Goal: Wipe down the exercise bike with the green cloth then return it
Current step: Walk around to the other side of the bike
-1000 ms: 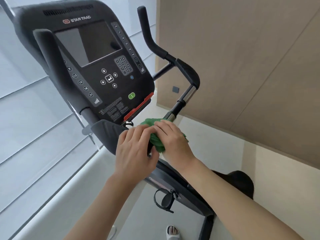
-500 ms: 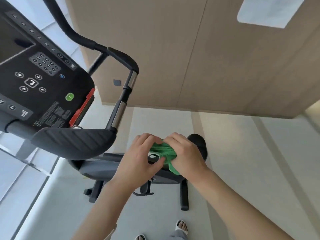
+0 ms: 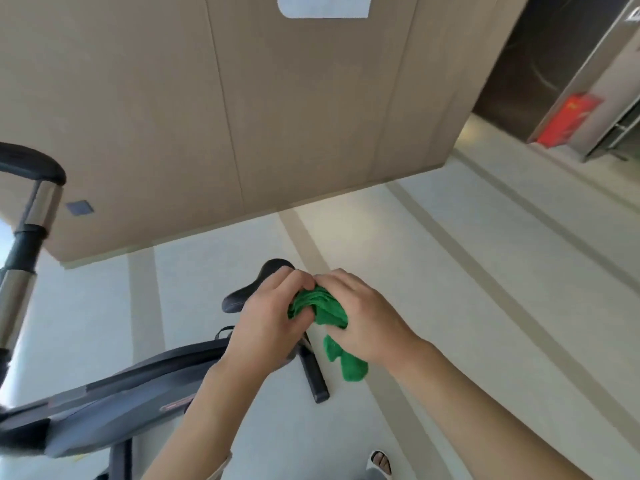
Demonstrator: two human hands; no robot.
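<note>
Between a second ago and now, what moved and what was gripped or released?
Both hands carried the green cloth off the handlebar area and back over the saddle; the view swung right, losing the console. Nothing was released: left hand and right hand still bunch the cloth.

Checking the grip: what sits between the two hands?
Head view: the bunched green cloth sits between the left hand and right hand; both grip it.

Both hands, the left hand [image 3: 266,327] and the right hand [image 3: 367,317], have carried the green cloth [image 3: 320,311] away from the bike's handlebar [image 3: 33,209], where it was pressed a second ago. They now bunch it above the saddle [image 3: 249,289], and one cloth end hangs loose below.
</note>
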